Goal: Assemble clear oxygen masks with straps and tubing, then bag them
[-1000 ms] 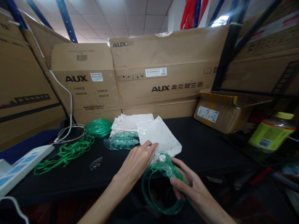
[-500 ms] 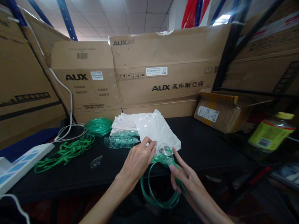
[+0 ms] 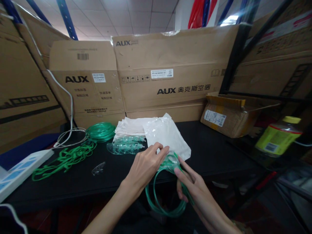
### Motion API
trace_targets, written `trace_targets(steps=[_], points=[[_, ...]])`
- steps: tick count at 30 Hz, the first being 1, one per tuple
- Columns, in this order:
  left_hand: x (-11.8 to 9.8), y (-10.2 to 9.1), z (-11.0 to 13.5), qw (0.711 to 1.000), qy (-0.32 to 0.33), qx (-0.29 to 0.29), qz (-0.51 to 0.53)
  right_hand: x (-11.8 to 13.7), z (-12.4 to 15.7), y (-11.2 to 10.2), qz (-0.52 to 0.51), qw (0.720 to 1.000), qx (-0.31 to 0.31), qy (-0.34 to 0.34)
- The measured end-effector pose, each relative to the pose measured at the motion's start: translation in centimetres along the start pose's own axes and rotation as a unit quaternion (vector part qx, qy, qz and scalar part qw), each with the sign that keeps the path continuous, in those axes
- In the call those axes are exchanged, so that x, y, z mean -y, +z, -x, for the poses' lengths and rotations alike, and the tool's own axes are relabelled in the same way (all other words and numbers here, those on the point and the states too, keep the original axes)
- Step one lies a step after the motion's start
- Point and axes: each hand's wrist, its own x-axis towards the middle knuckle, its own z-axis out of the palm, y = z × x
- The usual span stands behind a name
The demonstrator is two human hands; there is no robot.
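A clear green oxygen mask (image 3: 171, 160) with a loop of green tubing (image 3: 168, 213) is held in my right hand (image 3: 195, 185), thumb and fingers closed on it. The tubing hangs below the table's front edge. My left hand (image 3: 149, 162) has its fingers bent in a pinch at the near edge of a white and clear plastic bag (image 3: 165, 131); its fingertips are partly hidden. The mask's upper end lies against the bag's near edge, and I cannot tell how much of it is inside. Behind my left hand lie a stack of clear green masks (image 3: 125, 148) and several white bags (image 3: 129, 126).
At left are coiled green tubing (image 3: 101, 131), green elastic straps (image 3: 65, 161), a small clear plastic piece (image 3: 98, 169) and a white power strip (image 3: 24, 172). Cardboard boxes (image 3: 146, 94) wall the back. An open carton (image 3: 224, 118) and a yellow-capped bottle (image 3: 278, 136) stand at right.
My left fingers have moved slightly right along the bag's edge, over the mask's upper end. The mask's top is now more covered. The view has shifted a little.
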Motion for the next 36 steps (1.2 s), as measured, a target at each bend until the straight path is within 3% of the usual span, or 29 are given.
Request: trace_targets(steps=[4, 8, 16, 24, 30, 36], points=[[-0.2, 0.2, 0.7, 0.997, 0.061, -0.046, 0.030, 0.3, -0.8, 0.4, -0.034, 0.999, -0.037, -0.004], [-0.9, 0.7, 1.0, 0.991, 0.072, -0.085, 0.068, 0.4, -1.2, 0.5, -0.063, 0.996, -0.063, -0.014], [-1.9, 1.1, 0.7, 0.983, 0.012, -0.139, 0.122, 1.4, -0.1, 0.3, -0.125, 0.992, -0.023, 0.003], [-3.4, 1.6, 0.9, 0.975, 0.066, -0.137, 0.163, 1.7, -1.2, 0.1, -0.135, 0.989, -0.021, -0.049], [-3.9, 2.0, 1.1, 0.969, 0.020, -0.139, 0.203, 0.8, -2.3, -0.1, -0.209, 0.975, -0.068, -0.034], [-5.2, 3.3, 0.4, 0.971, -0.047, -0.141, 0.186, 1.0, -3.4, 0.5, -0.273, 0.961, -0.047, -0.010]])
